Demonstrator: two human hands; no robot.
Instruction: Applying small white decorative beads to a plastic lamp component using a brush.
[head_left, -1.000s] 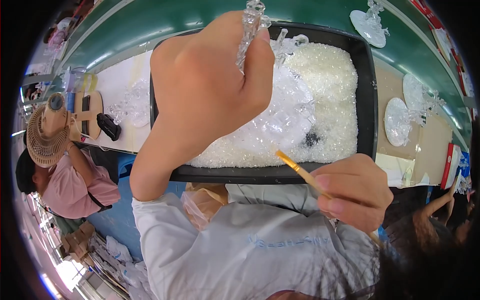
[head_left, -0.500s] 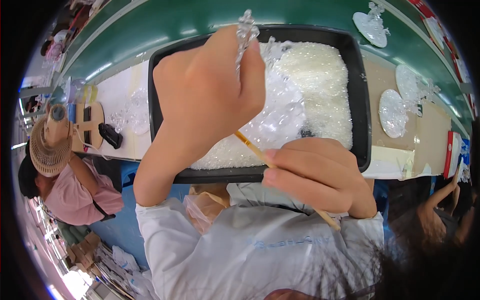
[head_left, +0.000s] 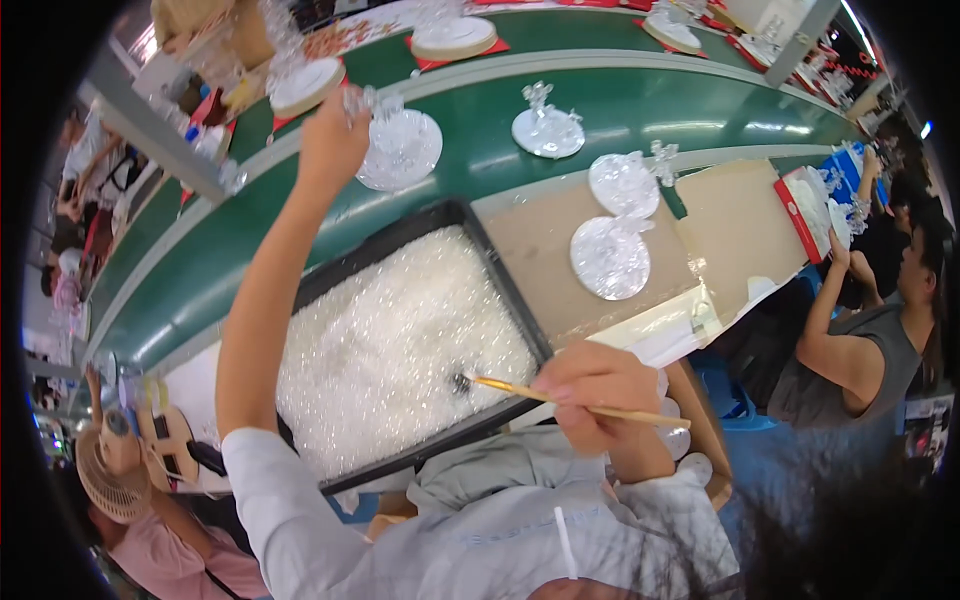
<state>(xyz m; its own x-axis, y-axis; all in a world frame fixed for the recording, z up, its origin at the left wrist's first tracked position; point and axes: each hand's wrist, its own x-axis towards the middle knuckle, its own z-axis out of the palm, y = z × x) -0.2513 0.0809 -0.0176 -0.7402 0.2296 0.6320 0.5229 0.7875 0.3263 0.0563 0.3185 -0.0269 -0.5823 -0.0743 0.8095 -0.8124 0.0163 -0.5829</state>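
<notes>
Here the black tray brims with clear beads; the right hand grips a brush.

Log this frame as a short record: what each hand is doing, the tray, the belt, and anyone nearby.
left hand: stretched out over the green belt, holding a small clear ornament beside a clear round dish
right hand: holding a thin brush, its tip over the tray's near right corner
tray: black, filled with small clear glittery pieces
green belt: carries more clear round dishes with ornaments
cardboard sheet: right of the tray, with two clear discs on it
nearby: a seated person at right, another with a straw hat at lower left
</notes>
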